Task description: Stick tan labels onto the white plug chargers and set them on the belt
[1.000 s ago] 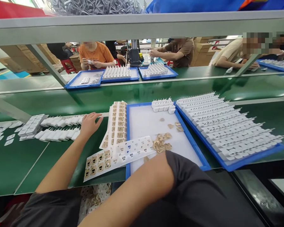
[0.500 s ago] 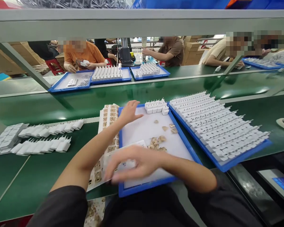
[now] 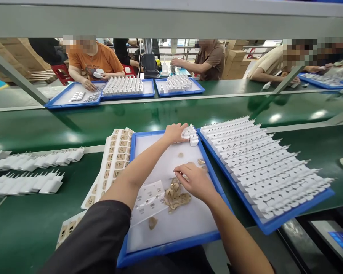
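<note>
Behind a long pale beam, co-workers sit along a far green table (image 3: pixel 231 85): a person in an orange shirt (image 3: pixel 95 61), another in a brown shirt (image 3: pixel 214 59), with blue trays of small white parts in front of them. On the near table (image 3: pixel 31 228), a blue-rimmed tray (image 3: pixel 174 249) lies directly before the wearer.

The left hand (image 3: pixel 175 133) reaches to the tray's far right corner, where white blocks (image 3: pixel 193 137) with upright pins stand close together. Its fingers are partly spread and touch the nearest of them; whether they have a firm grip, I cannot tell. The right hand (image 3: pixel 196 181) hangs over the tray's right half with fingers curled, thumb near the index finger; I cannot tell whether anything is pinched there. Just below it lies a heap of tan pieces (image 3: pixel 175 199), beside a punched translucent sheet (image 3: pixel 148 198).

Left of the tray is a stack of sheets with tan pieces (image 3: pixel 114 156), partly covered by the left forearm, and farther left, rows of white blocks (image 3: pixel 25 184). At right, a second tray (image 3: pixel 300 213) carries many white rows.
</note>
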`<state>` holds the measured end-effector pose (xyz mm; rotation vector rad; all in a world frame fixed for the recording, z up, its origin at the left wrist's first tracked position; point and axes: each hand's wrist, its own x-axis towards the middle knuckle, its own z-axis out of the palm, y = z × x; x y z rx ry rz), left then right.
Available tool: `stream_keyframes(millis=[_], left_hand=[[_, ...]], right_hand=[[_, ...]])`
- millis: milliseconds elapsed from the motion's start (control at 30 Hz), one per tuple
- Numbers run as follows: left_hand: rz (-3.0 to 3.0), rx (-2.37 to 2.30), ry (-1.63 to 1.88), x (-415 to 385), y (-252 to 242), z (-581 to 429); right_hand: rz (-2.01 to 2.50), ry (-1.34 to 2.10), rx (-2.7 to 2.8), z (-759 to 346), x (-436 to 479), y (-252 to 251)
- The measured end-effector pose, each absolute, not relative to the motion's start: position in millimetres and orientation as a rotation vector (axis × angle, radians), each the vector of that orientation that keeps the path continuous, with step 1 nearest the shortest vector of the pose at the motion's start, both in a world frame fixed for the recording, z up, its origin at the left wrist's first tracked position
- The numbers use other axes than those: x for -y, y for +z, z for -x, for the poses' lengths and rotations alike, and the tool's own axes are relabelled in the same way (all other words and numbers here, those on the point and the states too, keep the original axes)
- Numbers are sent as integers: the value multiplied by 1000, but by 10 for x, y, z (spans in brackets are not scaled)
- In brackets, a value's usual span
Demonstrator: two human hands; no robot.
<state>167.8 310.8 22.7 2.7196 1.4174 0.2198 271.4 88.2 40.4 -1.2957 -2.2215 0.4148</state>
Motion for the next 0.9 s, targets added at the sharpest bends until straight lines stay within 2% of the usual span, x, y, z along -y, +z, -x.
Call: stream_keyframes(millis=[300,533,900], left_hand=[[-2804,-1313,232,-3052,301,-1548],[-2794,-1332,249,-2641,313,-944],[-2979,-863,31,-1893,355,-484]], right_hand=[[1374,416,2269,-2748,-931,353],[1401,444,2233,-2758,-963,309],[1498,509,2059,-2749,-1094,34]])
